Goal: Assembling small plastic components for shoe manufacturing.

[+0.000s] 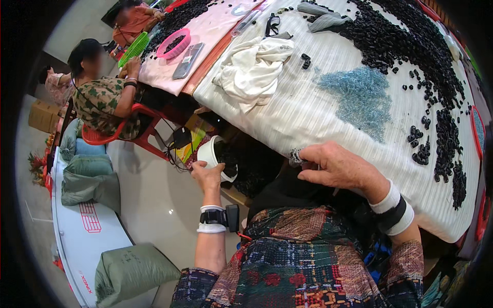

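Observation:
My left hand (208, 175) grips the rim of a white plastic tub (208, 154), tilted beside the table's front edge. Small black pieces (226, 161) show inside it. Over the table's near edge, my right hand (331, 164) is closed, with a small grey, glittering bunch (295, 157) at its fingertips; its exact kind is too small to make out. Beyond that hand, pale blue clear beads (359, 97) are spread on a white striped cloth (303, 123). Shiny black beads (400, 41) lie in a broad heap behind and to the right of them.
A crumpled white cloth (257, 69), black-framed glasses (272, 24) and a grey cloth (328, 20) lie on the table. At the left, a person (102, 97) sits on a red chair (102, 136) by a pink basket (173, 43) and a phone (188, 60). Green sacks (131, 272) rest on a white chest.

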Motion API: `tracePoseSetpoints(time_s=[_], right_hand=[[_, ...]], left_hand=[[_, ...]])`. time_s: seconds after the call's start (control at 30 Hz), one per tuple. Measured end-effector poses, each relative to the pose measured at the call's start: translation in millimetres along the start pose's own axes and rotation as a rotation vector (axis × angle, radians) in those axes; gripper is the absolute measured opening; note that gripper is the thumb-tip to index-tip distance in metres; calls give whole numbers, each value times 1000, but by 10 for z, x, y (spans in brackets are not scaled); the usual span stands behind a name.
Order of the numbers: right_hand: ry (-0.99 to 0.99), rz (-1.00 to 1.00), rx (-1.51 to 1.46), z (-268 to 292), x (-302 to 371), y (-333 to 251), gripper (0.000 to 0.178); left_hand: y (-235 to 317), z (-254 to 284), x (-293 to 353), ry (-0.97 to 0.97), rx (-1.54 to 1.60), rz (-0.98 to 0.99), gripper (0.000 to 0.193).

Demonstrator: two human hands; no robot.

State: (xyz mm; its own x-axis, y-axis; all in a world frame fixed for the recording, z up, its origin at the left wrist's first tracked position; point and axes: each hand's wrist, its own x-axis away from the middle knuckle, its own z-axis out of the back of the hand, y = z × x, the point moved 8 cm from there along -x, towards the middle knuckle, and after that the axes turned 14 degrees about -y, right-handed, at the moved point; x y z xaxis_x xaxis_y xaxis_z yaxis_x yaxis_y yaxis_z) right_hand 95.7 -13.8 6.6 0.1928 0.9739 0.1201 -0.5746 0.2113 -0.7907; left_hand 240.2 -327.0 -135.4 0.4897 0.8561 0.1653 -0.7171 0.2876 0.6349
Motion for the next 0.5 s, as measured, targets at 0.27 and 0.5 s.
tracePoseSetpoints(time_s=[0.27,0.5], right_hand=[[-12,6,-37,-11,8,20,26],[8,48,-34,-24,52,15,26]], left_hand=[[348,68,162,39,-275,-120,65],[672,50,320,5,-368,-177,69]])
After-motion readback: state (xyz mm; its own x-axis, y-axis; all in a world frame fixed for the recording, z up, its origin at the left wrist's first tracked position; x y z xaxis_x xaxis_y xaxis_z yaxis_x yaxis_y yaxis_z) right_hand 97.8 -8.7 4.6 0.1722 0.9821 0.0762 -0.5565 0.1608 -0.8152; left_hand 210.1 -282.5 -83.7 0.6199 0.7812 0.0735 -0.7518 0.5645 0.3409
